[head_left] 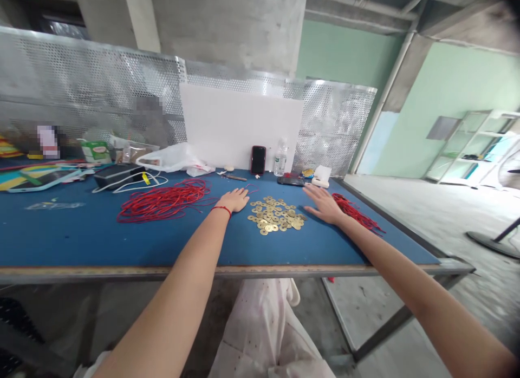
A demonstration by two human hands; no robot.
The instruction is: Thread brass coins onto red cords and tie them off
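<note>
My left hand (234, 200) lies flat on the blue tabletop with its fingers stretched out, wearing a thin red cord bracelet (221, 208). Just right of it spreads a loose pile of brass coins (276, 215) with holes in their middles. On the far side of the coins, my right hand (323, 203) rests palm down, fingers apart, holding nothing. A bundle of red cords (357, 213) lies right beside that hand, partly hidden by it. Left of my left hand is a larger heap of red cord (166, 201), with thin strands reaching toward the hand.
Toward the back stand a phone (258, 160) and a clear bottle (280, 160) before a white board (244, 123). A dark phone (291, 180) lies flat nearby. A white plastic bag (173, 157), a black box (117, 175) and a white cable (156, 183) sit at left.
</note>
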